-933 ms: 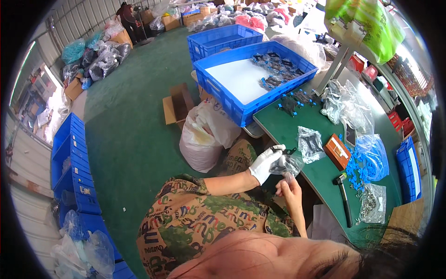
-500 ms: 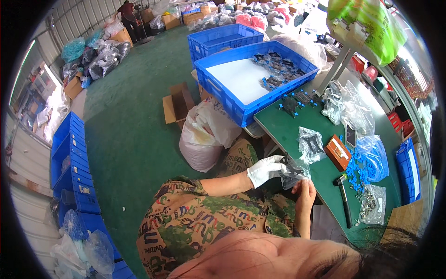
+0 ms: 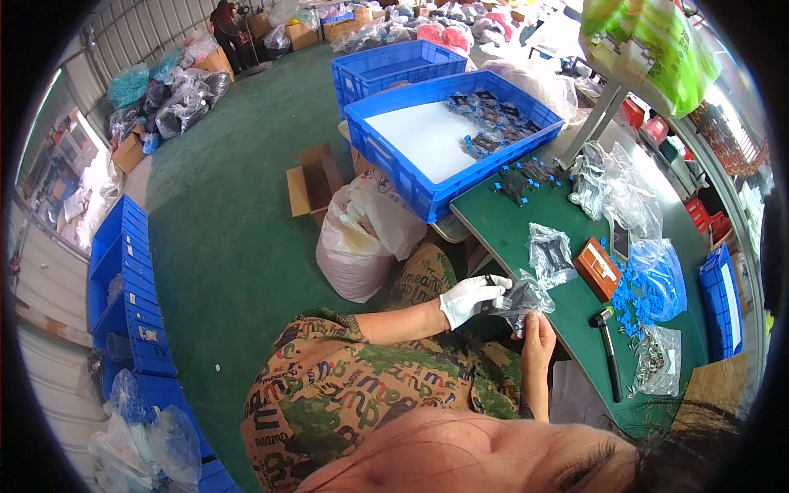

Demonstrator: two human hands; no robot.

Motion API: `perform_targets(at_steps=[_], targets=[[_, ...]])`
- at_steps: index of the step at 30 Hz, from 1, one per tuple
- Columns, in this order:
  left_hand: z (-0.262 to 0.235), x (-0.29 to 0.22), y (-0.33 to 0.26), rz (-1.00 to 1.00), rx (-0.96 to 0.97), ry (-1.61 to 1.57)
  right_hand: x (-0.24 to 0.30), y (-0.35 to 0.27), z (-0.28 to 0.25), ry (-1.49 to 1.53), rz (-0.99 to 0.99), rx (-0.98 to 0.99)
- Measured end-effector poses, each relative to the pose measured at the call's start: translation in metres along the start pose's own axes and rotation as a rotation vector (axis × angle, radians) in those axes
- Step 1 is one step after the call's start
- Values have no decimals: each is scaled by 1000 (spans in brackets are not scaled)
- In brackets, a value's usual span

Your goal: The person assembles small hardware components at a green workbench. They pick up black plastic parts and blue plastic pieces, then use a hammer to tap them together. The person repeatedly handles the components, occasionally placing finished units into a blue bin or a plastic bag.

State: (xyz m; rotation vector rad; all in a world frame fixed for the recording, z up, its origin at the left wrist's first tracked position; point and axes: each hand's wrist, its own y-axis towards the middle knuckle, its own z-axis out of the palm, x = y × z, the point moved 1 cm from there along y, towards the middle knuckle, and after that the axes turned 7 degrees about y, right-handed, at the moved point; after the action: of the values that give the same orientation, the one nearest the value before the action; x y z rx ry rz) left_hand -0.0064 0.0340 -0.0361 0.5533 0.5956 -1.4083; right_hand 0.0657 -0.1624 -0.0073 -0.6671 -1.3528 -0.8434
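My left hand, in a white glove, pinches the left side of a clear plastic bag with a dark part inside. My bare right hand grips the lower right edge of the same bag between thumb and fingers. The bag is held just off the near edge of the green table; its creases hide the part's exact shape. Beyond it on the table lies another bagged black part. A reddish-brown box sits to the right of that one.
A hammer lies near small blue pieces and a bag of metal pins. Black parts with blue tips rest by a blue crate holding several more. A white sack stands on the floor beside my leg.
The bag has shifted slightly up and bunched between my hands. My left glove has turned a little, and my right hand has moved slightly left.
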Motion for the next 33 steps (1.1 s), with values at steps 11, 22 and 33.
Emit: perform_targets(at_steps=[11, 22, 33], targets=[[-27, -16, -2, -21, -235, -238, 28, 16, -63, 299, -279, -374], [9, -19, -6, -104, -236, -151, 30, 17, -100, 222, -420, -445], [13, -56, 47, 315, -95, 470, 20, 20, -97, 226, -368, -454]])
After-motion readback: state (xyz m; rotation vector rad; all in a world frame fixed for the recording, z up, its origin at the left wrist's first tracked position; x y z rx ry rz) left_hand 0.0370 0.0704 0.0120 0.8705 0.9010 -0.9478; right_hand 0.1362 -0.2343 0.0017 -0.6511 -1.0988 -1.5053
